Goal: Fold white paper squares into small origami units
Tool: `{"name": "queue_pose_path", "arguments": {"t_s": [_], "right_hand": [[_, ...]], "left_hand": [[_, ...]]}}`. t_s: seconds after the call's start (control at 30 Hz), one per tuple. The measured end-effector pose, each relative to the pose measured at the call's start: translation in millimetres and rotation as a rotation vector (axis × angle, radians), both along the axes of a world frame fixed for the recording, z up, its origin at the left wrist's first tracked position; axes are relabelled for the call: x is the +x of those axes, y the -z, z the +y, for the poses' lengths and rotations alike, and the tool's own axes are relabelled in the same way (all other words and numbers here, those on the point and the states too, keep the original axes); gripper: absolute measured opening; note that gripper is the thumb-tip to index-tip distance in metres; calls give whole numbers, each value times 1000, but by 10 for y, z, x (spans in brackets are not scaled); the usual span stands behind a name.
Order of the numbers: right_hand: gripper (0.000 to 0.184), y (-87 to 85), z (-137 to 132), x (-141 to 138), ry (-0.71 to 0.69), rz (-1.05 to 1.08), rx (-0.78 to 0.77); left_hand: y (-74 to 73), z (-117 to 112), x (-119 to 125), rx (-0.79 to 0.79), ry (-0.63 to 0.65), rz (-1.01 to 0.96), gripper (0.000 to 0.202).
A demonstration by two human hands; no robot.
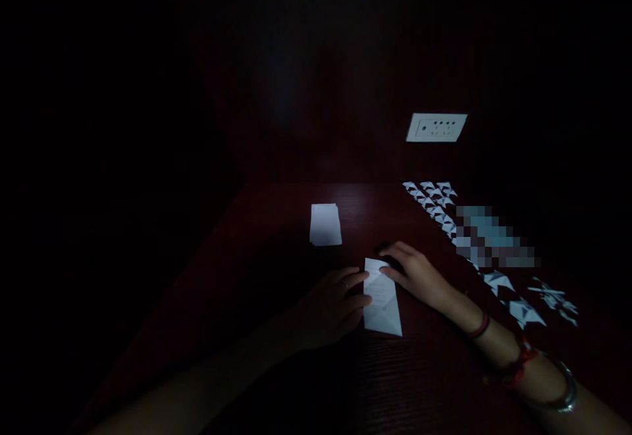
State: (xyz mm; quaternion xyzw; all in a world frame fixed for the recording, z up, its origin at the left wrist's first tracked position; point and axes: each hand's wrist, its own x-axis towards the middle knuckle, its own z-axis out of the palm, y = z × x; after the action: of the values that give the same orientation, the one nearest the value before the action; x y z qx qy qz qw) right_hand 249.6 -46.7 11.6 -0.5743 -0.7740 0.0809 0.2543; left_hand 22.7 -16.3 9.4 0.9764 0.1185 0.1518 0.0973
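Observation:
A white sheet of paper (382, 298), partly folded with creases showing, lies on the dark wooden table (276, 251) in front of me. My left hand (330, 308) rests at its left edge, fingers curled and pressing on the paper. My right hand (413, 272) lies at the paper's upper right edge, fingertips touching the top fold. Red bands and a metal bangle are on my right wrist.
A small stack of white paper sheets (325, 224) lies further back. Several folded white paper pieces (433, 199) run in a row along the right, with more of them (524, 310) nearer. A white wall socket (436, 127) sits on the back panel. The surroundings are very dark.

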Motion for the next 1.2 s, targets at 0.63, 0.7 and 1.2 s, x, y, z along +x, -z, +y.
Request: {"name": "queue_pose_path", "arguments": {"t_s": [0.63, 0.7, 1.2], "right_hand": [[14, -57, -13, -67, 15, 182, -24], [12, -45, 25, -101, 12, 164, -22], [43, -19, -82, 100, 93, 531, -252]], "left_hand": [[-8, -67, 41, 51, -54, -13, 21], [11, -59, 42, 46, -63, -2, 22], [45, -31, 10, 8, -99, -19, 23]]}}
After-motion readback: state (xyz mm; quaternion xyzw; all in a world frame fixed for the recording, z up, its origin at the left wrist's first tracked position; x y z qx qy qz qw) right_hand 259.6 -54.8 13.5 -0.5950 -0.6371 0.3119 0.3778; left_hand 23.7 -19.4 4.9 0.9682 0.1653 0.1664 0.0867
